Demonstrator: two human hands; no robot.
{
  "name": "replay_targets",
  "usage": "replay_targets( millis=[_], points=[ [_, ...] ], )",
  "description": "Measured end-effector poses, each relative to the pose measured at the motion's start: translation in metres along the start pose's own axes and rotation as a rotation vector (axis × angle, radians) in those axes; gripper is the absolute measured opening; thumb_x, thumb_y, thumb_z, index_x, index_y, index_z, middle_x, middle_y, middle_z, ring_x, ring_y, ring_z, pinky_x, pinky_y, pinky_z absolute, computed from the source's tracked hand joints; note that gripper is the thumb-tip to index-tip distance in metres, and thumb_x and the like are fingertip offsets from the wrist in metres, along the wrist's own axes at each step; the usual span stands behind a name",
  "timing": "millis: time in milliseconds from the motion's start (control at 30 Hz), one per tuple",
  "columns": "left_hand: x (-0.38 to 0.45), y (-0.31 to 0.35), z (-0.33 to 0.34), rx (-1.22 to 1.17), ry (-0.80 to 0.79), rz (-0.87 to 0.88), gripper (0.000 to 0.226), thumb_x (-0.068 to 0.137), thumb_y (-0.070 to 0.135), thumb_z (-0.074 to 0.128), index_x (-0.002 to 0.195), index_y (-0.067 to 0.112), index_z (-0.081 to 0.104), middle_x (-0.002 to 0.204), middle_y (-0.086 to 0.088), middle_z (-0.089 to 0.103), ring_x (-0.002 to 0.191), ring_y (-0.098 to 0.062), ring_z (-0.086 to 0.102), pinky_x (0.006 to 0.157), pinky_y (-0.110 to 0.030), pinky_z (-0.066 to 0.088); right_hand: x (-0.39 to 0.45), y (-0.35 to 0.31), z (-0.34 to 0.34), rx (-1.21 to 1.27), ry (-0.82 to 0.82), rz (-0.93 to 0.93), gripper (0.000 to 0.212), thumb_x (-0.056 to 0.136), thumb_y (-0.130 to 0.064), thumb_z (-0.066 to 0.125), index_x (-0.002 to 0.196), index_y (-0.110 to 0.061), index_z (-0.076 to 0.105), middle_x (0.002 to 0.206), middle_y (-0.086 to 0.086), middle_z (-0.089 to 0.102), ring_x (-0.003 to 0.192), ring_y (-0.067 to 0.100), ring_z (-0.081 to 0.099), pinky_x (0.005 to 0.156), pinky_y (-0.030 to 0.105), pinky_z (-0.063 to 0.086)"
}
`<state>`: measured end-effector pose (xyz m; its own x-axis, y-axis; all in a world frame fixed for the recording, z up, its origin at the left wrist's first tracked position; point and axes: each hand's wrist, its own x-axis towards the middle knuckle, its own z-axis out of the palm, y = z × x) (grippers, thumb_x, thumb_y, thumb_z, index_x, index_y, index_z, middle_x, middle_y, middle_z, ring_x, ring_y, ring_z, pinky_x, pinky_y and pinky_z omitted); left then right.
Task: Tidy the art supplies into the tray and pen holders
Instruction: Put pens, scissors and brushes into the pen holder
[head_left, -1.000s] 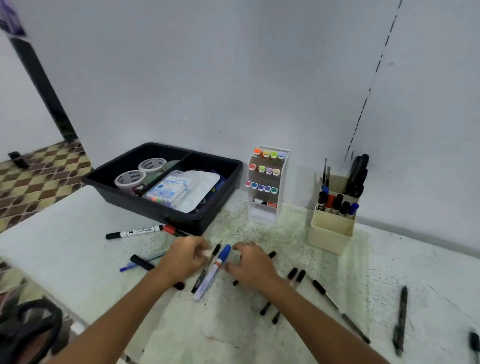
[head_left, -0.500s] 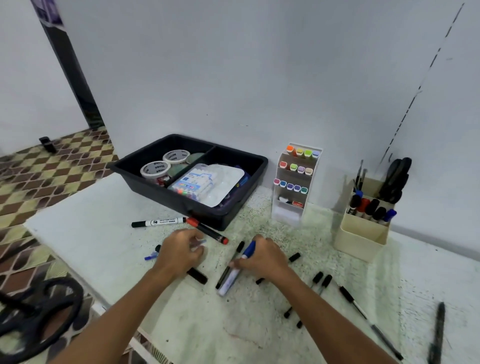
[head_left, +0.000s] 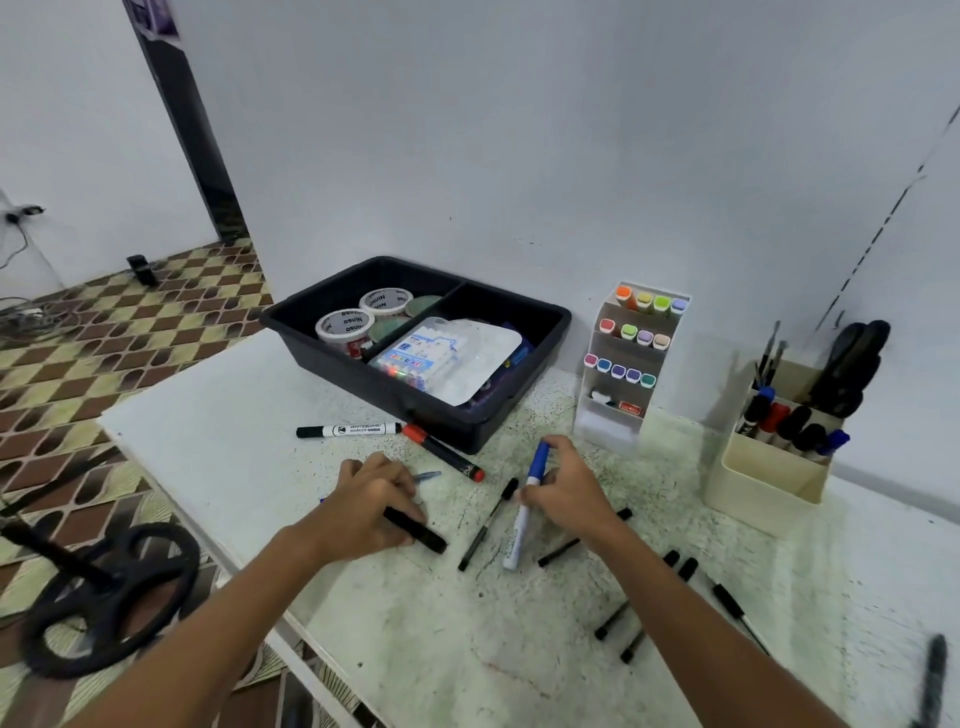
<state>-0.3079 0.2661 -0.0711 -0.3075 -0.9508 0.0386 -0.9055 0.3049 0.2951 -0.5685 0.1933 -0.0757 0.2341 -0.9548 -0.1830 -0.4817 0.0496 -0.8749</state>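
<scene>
My left hand grips a black marker lying on the white table; a blue pen pokes out beyond its fingers. My right hand pinches a white marker with a blue cap, its cap end lifted. A thin black pen lies between the hands. Behind them sit a white whiteboard marker and a red-ended marker. The black tray holds tape rolls and packs. A beige pen holder stands at the right.
A white tiered rack of coloured markers stands between tray and pen holder. Several black pens lie scattered at the right of my right arm. A black chair base sits on the floor beyond the table's left edge.
My left hand has closed round the black marker. My right hand has taken the blue-capped marker and tipped its cap end up. The camera has swung left and down.
</scene>
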Motion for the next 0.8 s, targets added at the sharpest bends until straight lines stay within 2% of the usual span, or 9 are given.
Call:
replay_targets(
  millis=[67, 133, 233, 300, 400, 500, 667, 733, 800],
  points=[
    [0.002, 0.005, -0.001, -0.03, 0.064, 0.065, 0.016, 0.077, 0.038, 0.077, 0.093, 0.042, 0.074, 0.1, 0.026, 0.047, 0.1, 0.0, 0.033, 0.082, -0.03, 0.021, -0.001, -0.002, -0.004, 0.099, -0.022, 0.0, 0.066, 0.08, -0.003, 0.068, 0.132, -0.029, 0.038, 0.084, 0.014, 0.058, 0.061, 0.018, 0.055, 0.051, 0.022, 0.05],
    [0.007, 0.015, -0.001, -0.058, 0.143, 0.155, 0.017, 0.078, 0.038, 0.076, 0.095, 0.038, 0.074, 0.099, 0.026, 0.052, 0.097, 0.003, 0.033, 0.082, -0.03, 0.026, -0.005, -0.004, -0.008, 0.259, -0.078, 0.017, 0.064, 0.082, 0.006, 0.056, 0.133, -0.029, 0.039, 0.084, 0.017, 0.059, 0.067, 0.024, 0.061, 0.061, 0.036, 0.057],
    [0.017, 0.036, 0.001, -0.069, 0.268, 0.285, 0.018, 0.077, 0.033, 0.078, 0.094, 0.031, 0.075, 0.098, 0.017, 0.062, 0.095, -0.002, 0.037, 0.078, -0.034, 0.035, -0.011, -0.005, -0.012, 0.489, -0.17, 0.084, 0.065, 0.08, 0.013, 0.045, 0.131, -0.026, 0.042, 0.075, 0.014, 0.058, 0.06, 0.022, 0.057, 0.054, 0.033, 0.051],
    [0.024, 0.05, 0.002, -0.05, 0.344, 0.354, 0.017, 0.077, 0.03, 0.078, 0.094, 0.027, 0.076, 0.097, 0.008, 0.063, 0.095, -0.012, 0.045, 0.074, -0.039, 0.043, -0.016, -0.007, -0.013, 0.551, -0.22, 0.112, 0.054, 0.081, 0.011, 0.049, 0.127, -0.017, 0.047, 0.072, 0.011, 0.055, 0.054, 0.018, 0.05, 0.046, 0.027, 0.042],
    [0.038, 0.071, 0.009, 0.0, 0.457, 0.458, 0.014, 0.081, 0.023, 0.074, 0.094, 0.022, 0.076, 0.096, 0.0, 0.061, 0.09, -0.02, 0.051, 0.069, -0.037, 0.045, -0.03, -0.001, -0.025, 0.546, -0.321, 0.105, 0.028, 0.08, -0.011, 0.073, 0.104, -0.007, 0.06, 0.07, 0.007, 0.062, 0.047, 0.012, 0.049, 0.038, 0.02, 0.036],
    [0.051, 0.088, 0.017, 0.001, 0.524, 0.51, 0.011, 0.086, 0.021, 0.068, 0.093, 0.019, 0.076, 0.096, -0.003, 0.061, 0.088, -0.021, 0.049, 0.066, -0.036, 0.043, -0.043, 0.008, -0.04, 0.464, -0.351, 0.1, 0.032, 0.073, -0.021, 0.083, 0.093, -0.007, 0.063, 0.065, 0.003, 0.063, 0.046, 0.01, 0.051, 0.037, 0.018, 0.036],
    [0.07, 0.112, 0.028, 0.004, 0.553, 0.497, 0.024, 0.076, 0.012, 0.077, 0.099, 0.02, 0.076, 0.104, -0.005, 0.062, 0.091, -0.022, 0.05, 0.07, -0.038, 0.046, -0.055, 0.014, -0.063, 0.509, -0.246, 0.174, 0.041, 0.071, -0.001, 0.08, 0.105, -0.002, 0.058, 0.059, 0.002, 0.059, 0.043, 0.011, 0.048, 0.036, 0.019, 0.034],
    [0.074, 0.123, 0.033, -0.167, 0.559, 0.366, 0.043, 0.075, 0.011, 0.072, 0.117, 0.019, 0.068, 0.119, 0.0, 0.053, 0.1, -0.022, 0.05, 0.081, -0.035, 0.047, -0.059, 0.016, -0.075, 0.512, -0.226, 0.19, 0.046, 0.07, 0.002, 0.08, 0.109, -0.002, 0.056, 0.058, 0.003, 0.058, 0.041, 0.011, 0.047, 0.036, 0.019, 0.034],
    [0.078, 0.132, 0.034, -0.499, 0.524, 0.109, 0.058, 0.079, 0.01, 0.066, 0.131, 0.029, 0.05, 0.121, 0.013, 0.046, 0.103, -0.015, 0.051, 0.082, -0.03, 0.049, -0.064, 0.019, -0.085, 0.494, -0.219, 0.186, 0.049, 0.07, 0.002, 0.081, 0.111, -0.003, 0.055, 0.057, 0.003, 0.057, 0.041, 0.01, 0.046, 0.036, 0.02, 0.035]
  ],
)
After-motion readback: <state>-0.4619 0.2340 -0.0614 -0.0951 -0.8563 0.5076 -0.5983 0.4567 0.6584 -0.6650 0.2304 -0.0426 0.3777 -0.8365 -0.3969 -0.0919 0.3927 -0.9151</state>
